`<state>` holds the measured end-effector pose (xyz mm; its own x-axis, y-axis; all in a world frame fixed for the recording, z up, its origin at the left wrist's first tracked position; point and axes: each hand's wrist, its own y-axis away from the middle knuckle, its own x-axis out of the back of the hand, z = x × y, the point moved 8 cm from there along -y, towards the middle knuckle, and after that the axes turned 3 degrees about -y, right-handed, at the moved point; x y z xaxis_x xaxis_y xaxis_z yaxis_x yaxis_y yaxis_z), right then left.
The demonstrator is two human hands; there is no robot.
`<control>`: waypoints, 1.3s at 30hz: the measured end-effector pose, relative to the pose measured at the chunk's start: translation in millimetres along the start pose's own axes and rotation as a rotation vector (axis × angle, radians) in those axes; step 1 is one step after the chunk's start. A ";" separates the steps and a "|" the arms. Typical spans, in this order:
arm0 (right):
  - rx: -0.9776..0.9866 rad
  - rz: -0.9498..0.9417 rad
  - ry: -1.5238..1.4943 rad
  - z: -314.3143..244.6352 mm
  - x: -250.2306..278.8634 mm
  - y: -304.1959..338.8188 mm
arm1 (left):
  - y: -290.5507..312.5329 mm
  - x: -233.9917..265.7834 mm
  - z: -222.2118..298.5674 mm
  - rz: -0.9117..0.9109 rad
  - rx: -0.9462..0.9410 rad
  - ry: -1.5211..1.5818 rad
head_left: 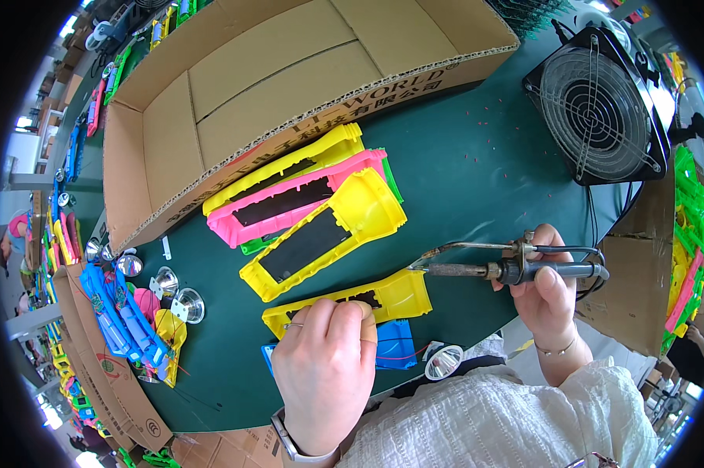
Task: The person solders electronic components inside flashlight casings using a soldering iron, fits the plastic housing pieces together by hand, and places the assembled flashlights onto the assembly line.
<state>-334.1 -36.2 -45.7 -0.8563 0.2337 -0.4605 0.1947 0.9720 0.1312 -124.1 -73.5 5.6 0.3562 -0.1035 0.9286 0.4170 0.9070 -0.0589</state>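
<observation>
Sleeve point(508, 421) of white knit fills the lower edge, and both forearms rise from it. Left hand point(325, 363) lies palm down on the dark green tabletop point(477, 179), its fingers point(360, 312) curled onto and pinching the near edge of a yellow shell point(403, 292) that lies flat just ahead of it. A blue part point(395, 343) and a silver reflector point(444, 361) sit just beside that hand, toward the body. Right hand point(543, 288) has its fingers clenched round the black grip of a soldering iron point(516, 269), held level with the tip close to the shell's right end; whether it touches cannot be told. Beyond lie a yellow torch body point(329, 234), then pink point(290, 199) and yellow point(290, 160) shells, side by side and touching. More reflectors point(176, 292) stand to the left. Farthest are an open cardboard box point(274, 86) and a black fan point(597, 105).
</observation>
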 end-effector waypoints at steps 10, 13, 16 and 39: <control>-0.015 0.005 -0.059 0.3 0.4 0.6 | 6.2 2.4 -2.8 0.008 -0.022 0.076; 0.007 0.002 -0.058 -0.4 1.9 0.3 | 11.1 4.0 -5.8 -0.004 -0.076 0.201; 0.005 0.002 -0.068 -0.7 0.9 0.9 | 11.3 8.0 -0.8 -0.061 -0.153 0.281; -0.126 -0.303 0.296 23.8 -67.3 0.3 | 16.6 34.6 -56.6 -0.006 -0.006 0.058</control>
<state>-265.0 -51.1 -35.6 -0.9693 -0.0961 -0.2262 -0.1308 0.9810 0.1434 -57.5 -85.1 16.1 0.4015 -0.1330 0.9061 0.4242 0.9039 -0.0553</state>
